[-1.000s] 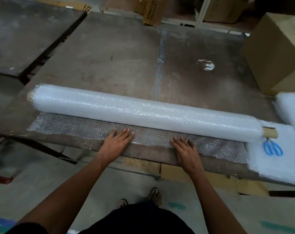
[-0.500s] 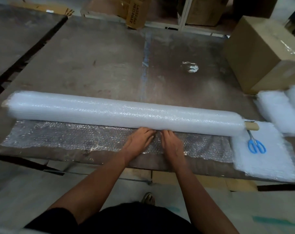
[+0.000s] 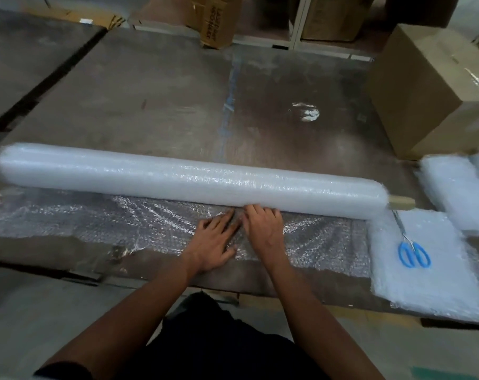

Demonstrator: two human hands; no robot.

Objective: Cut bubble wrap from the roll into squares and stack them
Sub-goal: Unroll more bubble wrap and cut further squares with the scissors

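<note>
A long white bubble wrap roll [image 3: 189,179] lies across the worn table [image 3: 164,100], its cardboard core [image 3: 401,202] showing at the right end. An unrolled clear sheet [image 3: 95,223] spreads from the roll toward the near table edge. My left hand [image 3: 215,241] lies flat on this sheet with fingers straight. My right hand [image 3: 263,223] presses beside it, fingertips at the foot of the roll. Blue-handled scissors [image 3: 412,249] rest on a stack of cut squares [image 3: 430,272] at the right.
A large cardboard box [image 3: 436,89] stands at the table's back right. More white bubble wrap [image 3: 458,187] lies in front of it. Cardboard boxes [image 3: 216,21] and shelving stand beyond the far edge. A second table [image 3: 27,56] sits to the left.
My hands came together from apart to the middle of the sheet. More sheet lies unrolled toward me, and the view has shifted left.
</note>
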